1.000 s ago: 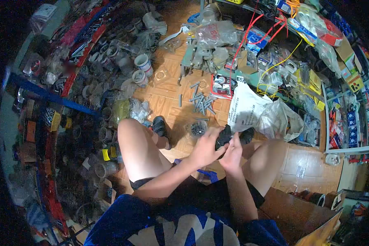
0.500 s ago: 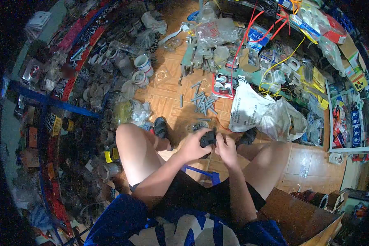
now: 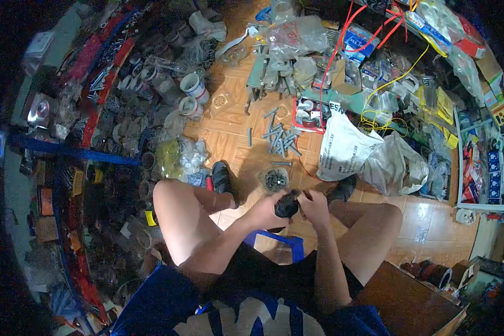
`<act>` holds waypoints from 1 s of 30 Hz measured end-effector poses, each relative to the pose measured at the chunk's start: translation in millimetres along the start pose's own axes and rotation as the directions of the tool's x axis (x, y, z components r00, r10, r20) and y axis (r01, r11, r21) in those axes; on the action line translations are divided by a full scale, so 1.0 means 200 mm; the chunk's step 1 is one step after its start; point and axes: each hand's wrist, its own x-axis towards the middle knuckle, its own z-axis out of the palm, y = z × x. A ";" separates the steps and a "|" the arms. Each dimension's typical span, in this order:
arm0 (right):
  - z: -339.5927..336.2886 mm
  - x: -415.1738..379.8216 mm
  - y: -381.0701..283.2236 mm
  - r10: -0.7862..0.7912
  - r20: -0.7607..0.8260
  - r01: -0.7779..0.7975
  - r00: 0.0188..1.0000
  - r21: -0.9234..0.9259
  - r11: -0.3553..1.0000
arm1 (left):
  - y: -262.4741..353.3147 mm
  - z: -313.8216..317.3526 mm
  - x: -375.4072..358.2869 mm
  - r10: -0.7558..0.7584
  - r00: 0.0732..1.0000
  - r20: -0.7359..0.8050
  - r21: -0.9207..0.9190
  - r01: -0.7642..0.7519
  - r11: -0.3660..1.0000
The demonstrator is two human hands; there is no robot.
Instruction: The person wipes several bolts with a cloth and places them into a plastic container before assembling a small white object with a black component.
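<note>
My left hand (image 3: 264,214) is wrapped round a small black object (image 3: 286,208) whose exact kind I cannot make out. Against that object's right side, my right hand (image 3: 315,209) has its fingers curled in a pinch; what lies between the fingertips is hidden. Just beyond both hands, a clear tub (image 3: 267,186) of small dark pieces stands on the floor. Farther out lies a loose pile of grey bolt-like pieces (image 3: 281,139), with single ones apart from it.
A white sack (image 3: 344,147) slumps at the right beside a red-edged pack (image 3: 309,116). White buckets (image 3: 193,87) and crowded shelves line the left. Red cords (image 3: 350,25) hang at upper right. A blue frame (image 3: 288,242) shows between my legs.
Both hands have come slightly nearer my body, and the black object has tipped. The tub, mostly covered before, now shows. My view has shifted slightly.
</note>
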 end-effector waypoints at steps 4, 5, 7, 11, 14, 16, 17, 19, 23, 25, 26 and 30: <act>0.10 0.12 0.22 -0.045 0.016 0.043 0.999 0.092 0.995 | -0.12 0.01 0.11 -0.132 0.989 -0.067 -0.115 0.124 0.986; 0.10 0.13 0.22 -0.147 -0.015 0.147 0.989 0.130 0.981 | -0.18 0.00 0.16 -0.180 0.981 -0.071 -0.166 0.167 0.972; 0.05 0.14 0.08 -0.335 -0.095 0.347 0.937 0.193 0.918 | -0.30 -0.03 0.24 -0.227 0.971 0.070 -0.296 0.238 0.925; 0.07 0.22 0.28 -0.054 0.072 0.013 0.996 0.474 0.880 | -0.40 -0.04 0.38 -0.223 0.970 0.094 -0.239 0.239 0.941; 0.17 0.24 0.34 0.183 0.090 -0.189 0.979 0.745 0.640 | -0.44 -0.13 0.57 -0.477 0.868 0.140 -0.171 0.495 0.852; 0.23 0.24 0.34 0.288 0.071 -0.242 0.955 0.748 0.618 | -0.43 -0.20 0.75 -0.600 0.800 0.018 -0.227 0.587 0.777; 0.25 0.24 0.34 0.314 0.079 -0.279 0.946 0.694 0.664 | -0.42 -0.22 0.84 -0.619 0.776 -0.120 -0.308 0.563 0.767; 0.33 0.20 0.44 0.078 0.120 -0.122 0.990 0.418 0.900 | -1.02 -0.27 1.11 -0.599 0.781 -0.174 -0.505 0.451 0.736; 0.38 0.16 0.40 0.094 0.474 -0.249 0.876 0.276 0.928 | -1.39 -0.38 1.47 -0.689 0.656 -0.308 -0.184 0.670 0.719; 0.36 0.15 0.40 0.075 0.433 -0.176 0.898 0.196 0.965 | -1.57 -0.38 1.62 -0.645 0.609 -0.462 0.073 0.751 0.656; 0.35 0.15 0.39 0.088 0.412 -0.154 0.907 0.131 0.979 | -1.63 -0.35 1.62 -0.620 0.620 -0.481 0.089 0.738 0.670; 0.31 0.21 0.34 0.174 0.408 -0.243 0.896 0.125 0.962 | -1.31 -0.31 1.61 -0.487 0.648 -0.585 0.147 0.676 0.723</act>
